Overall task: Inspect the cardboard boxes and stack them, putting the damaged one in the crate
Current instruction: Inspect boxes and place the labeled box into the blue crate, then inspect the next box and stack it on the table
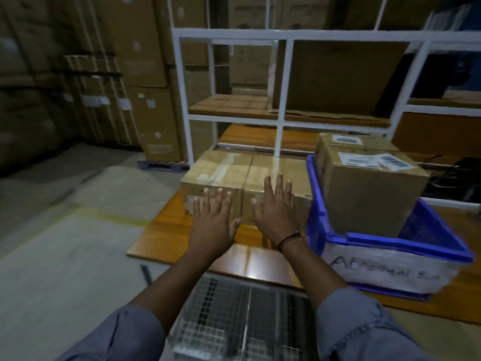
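Head view looks down on both hands held out over an orange-brown wooden table (161, 238). The left hand (212, 220) and the right hand (276, 214) are flat, with the fingers straight and spread, and they grip nothing. Each palm faces one of two plain brown cardboard boxes that stand side by side and touch each other along one seam. The left hand is in front of the left cardboard box (216, 173), which has clear tape on its top. The right hand is in front of the right cardboard box (276, 165). Whether the palms press on the boxes or only hover near them, I cannot tell from this angle.

To the right, just beside the two boxes, stands a blue plastic crate (390, 241) with a white handwritten label on its front. Inside it sits a third brown cardboard box with white shipping labels (364, 194), a little tilted and rising above the rim.

In my judgement the task is about half done. One box is in the crate, so the damaged one seems to be sorted out, though no damage is clear to see on it from here. The two boxes on the table are next to each other, not one on the other, so the stacking is left to do. A white metal shelf frame (281, 82) stands behind the table.
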`<state>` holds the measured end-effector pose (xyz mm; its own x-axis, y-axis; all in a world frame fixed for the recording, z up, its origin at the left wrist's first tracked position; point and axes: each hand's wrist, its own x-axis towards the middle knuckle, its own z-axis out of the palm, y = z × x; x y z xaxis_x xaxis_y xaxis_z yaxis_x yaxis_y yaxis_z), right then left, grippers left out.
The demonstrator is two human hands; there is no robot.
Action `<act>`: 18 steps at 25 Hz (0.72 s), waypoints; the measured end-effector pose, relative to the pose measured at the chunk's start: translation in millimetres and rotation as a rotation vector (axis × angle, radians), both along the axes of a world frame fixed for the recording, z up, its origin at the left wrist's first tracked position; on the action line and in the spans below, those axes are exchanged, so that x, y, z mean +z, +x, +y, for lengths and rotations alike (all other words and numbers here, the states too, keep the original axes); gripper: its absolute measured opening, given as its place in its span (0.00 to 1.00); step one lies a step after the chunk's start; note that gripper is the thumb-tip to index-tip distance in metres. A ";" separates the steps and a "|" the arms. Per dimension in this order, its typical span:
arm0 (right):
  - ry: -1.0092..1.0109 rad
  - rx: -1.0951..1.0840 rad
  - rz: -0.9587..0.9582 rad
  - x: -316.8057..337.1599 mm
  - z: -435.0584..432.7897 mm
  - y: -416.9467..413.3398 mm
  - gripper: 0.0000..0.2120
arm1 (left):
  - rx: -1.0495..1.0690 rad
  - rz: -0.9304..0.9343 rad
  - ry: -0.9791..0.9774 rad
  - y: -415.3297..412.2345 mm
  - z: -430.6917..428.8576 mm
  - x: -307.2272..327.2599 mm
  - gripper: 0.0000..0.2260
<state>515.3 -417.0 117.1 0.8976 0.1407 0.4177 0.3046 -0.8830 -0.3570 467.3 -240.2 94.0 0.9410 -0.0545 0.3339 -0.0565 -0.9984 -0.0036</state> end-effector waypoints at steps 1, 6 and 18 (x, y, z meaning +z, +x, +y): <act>-0.011 0.041 0.010 -3.3 19.3 -5.3 0.36 | 0.050 0.016 -0.004 -9.9 17.3 -5.9 0.37; -0.068 0.251 0.092 -31.7 105.2 -34.8 0.36 | 0.251 0.053 -0.082 -63.0 88.0 -24.9 0.38; -0.234 0.736 0.237 -110.4 268.3 -144.8 0.35 | 0.749 0.210 -0.292 -223.5 203.4 -100.9 0.34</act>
<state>370.5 -148.7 6.6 0.6019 0.7903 0.1146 0.7765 -0.5457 -0.3151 243.8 -36.8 -6.9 0.7379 0.6730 0.0506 0.6530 -0.7309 0.1982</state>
